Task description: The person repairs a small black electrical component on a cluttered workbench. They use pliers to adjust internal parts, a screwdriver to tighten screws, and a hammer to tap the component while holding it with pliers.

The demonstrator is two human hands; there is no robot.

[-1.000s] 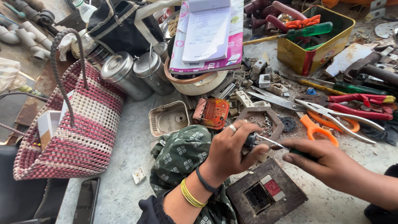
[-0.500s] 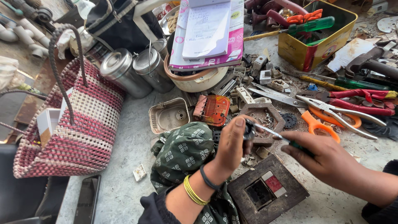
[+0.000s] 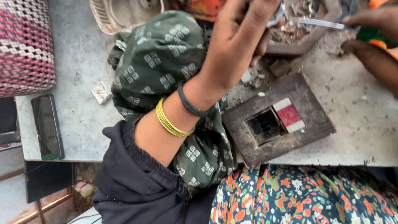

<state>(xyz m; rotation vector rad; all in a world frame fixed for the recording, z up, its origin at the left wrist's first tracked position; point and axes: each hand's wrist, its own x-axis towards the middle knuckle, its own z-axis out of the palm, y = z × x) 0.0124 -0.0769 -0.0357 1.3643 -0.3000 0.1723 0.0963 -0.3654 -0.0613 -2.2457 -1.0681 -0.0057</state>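
Premises: a small repair workshop or stall. Evidence: a grey worktop (image 3: 356, 124), scratched and strewn with grit and small broken fragments. A grimy dark switch plate (image 3: 278, 120) with a red-and-white rocker lies dismantled on it, its centre opening blackened. Further back, an open frame (image 3: 304, 35) holding loose scrap bits. A screwdriver (image 3: 331, 25) with a green-and-orange handle is in use. Personal items share the surface: a mobile phone (image 3: 47, 126), a woven pink-and-white basket (image 3: 25, 45), a green patterned cloth (image 3: 166, 62).
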